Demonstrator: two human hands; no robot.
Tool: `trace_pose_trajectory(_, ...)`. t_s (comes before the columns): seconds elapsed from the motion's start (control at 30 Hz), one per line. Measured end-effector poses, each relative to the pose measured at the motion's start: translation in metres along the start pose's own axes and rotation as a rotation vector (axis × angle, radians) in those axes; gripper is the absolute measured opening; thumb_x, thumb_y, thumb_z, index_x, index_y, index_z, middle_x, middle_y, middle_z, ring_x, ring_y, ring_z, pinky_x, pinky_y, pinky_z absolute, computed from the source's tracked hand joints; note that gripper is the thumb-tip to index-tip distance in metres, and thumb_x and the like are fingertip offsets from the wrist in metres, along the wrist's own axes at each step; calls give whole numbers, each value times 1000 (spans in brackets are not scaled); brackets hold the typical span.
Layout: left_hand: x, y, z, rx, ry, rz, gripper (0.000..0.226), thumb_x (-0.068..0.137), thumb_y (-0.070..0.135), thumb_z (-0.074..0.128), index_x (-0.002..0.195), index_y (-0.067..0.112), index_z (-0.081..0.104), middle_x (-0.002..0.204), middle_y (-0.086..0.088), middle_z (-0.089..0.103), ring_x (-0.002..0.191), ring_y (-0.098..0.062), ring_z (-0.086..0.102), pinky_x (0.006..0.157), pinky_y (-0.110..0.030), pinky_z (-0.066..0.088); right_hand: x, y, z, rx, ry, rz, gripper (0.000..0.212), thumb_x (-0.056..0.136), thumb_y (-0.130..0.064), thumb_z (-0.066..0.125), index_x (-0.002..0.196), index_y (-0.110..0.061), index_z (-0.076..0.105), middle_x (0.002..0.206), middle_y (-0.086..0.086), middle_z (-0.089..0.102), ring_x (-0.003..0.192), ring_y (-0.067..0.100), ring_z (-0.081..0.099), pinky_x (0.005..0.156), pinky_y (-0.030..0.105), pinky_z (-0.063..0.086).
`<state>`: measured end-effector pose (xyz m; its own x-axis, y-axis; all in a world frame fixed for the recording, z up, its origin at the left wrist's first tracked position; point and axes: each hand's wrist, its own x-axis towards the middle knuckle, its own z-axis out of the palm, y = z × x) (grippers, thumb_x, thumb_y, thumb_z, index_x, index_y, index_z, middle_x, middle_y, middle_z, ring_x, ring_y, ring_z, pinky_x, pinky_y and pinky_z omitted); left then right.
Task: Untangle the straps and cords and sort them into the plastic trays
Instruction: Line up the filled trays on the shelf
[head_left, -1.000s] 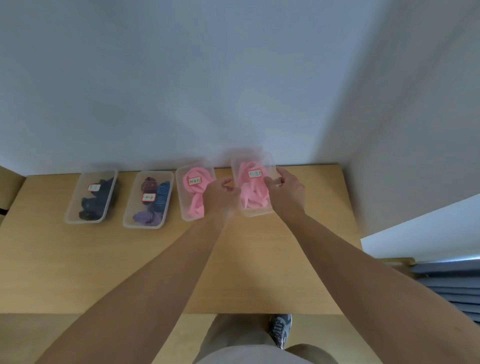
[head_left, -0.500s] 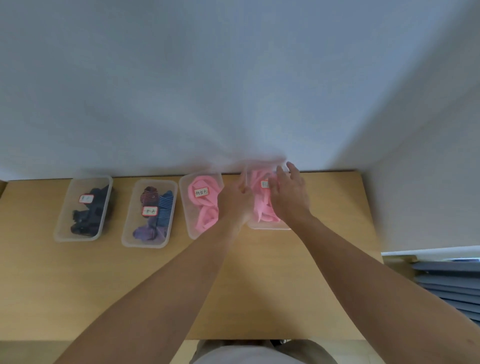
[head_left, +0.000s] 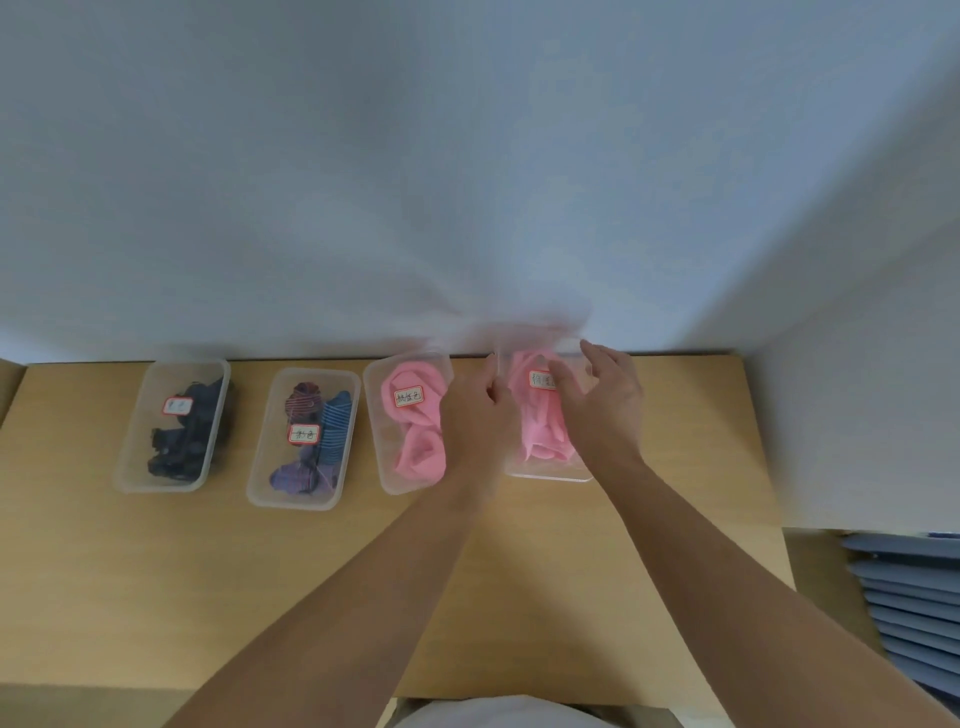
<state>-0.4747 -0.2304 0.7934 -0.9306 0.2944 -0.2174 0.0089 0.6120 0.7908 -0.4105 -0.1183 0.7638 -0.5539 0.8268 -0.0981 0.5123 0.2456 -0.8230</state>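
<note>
Both bare forearms reach forward from the bottom of the view and converge toward the far edge of the tabletop (head_left: 156, 571). The left hand (head_left: 475, 415) shows its back to the camera, fingers curled inward with the thumb and forefinger pinched at the left rim of the rightmost tray (head_left: 545, 475). The right hand (head_left: 602, 400) is on the tray's other side, palm turned leftward, fingers (head_left: 563, 376) spread and bent loosely over it. Whether the right hand grips the rim cannot be told. The hands are near each other but apart.
</note>
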Motion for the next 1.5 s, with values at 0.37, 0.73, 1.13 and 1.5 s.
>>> trace_pose_trajectory(0.37, 13, 2, 27, 12, 34, -32, 26, 101, 21, 49, 104, 11, 73, 58, 5, 45, 49, -11, 40, 46, -19, 28, 34, 2, -11, -159, -174, 43, 74, 83, -53, 73, 141, -12, 55, 144, 1, 52, 125, 18, 56, 103, 30, 42)
trace_pose_trajectory(0.73, 35, -14, 20, 254, -87, -110, 24, 103, 21, 49, 116, 18, 68, 63, 8, 51, 56, -15, 49, 43, -22, 24, 23, 1, 10, -386, -212, -65, 64, 96, -53, 56, 147, -16, 47, 154, -2, 40, 130, 22, 52, 98, 34, 45)
trace_pose_trajectory(1.13, 52, -16, 18, 192, -183, -100, 24, 98, 16, 51, 107, 18, 72, 104, -11, 75, 97, -35, 68, 78, -36, 49, 3, 19, 1, -516, -185, -159, 63, 93, -61, 55, 136, -15, 55, 144, 1, 46, 114, 26, 61, 81, 36, 53)
trace_pose_trajectory(1.5, 35, -31, 30, 365, -237, 78, 34, 110, 29, 37, 128, 17, 63, 101, -4, 65, 79, -18, 58, 72, -32, 44, -8, 41, 4, -634, -240, -423, 58, 102, -54, 29, 151, -24, 40, 166, 6, 23, 147, 31, 33, 96, 50, 48)
